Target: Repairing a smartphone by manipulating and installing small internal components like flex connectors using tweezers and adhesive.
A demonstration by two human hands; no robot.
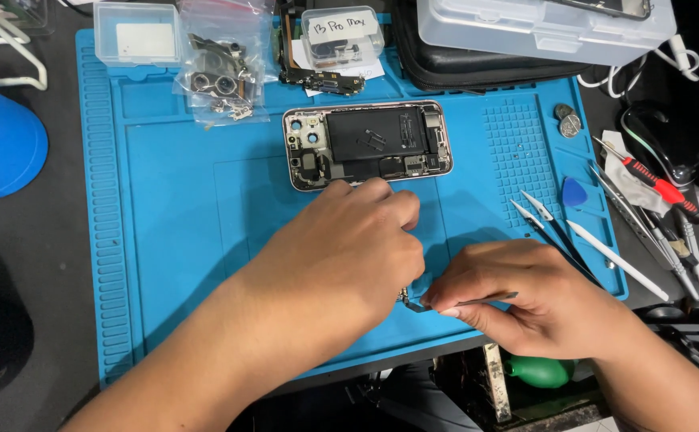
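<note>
Head view: small metal part [407, 299] sits between your hands on blue mat [173, 240]. Left hand [349, 256] curled, pinching part; right hand [525, 296] pinching tweezers [477, 302] against it.

Phone repair workshop, blue mat [165, 208], tweezers [545, 220]

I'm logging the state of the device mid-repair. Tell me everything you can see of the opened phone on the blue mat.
The opened phone lies flat and lengthwise across the upper middle of the blue mat, its back off and insides facing up. A pale metal frame with rounded corners rings a large black battery, with camera openings at its left end and small boards and connectors at the right end and along its near edge. The left hand sits just below it; whether they touch is unclear.
</note>
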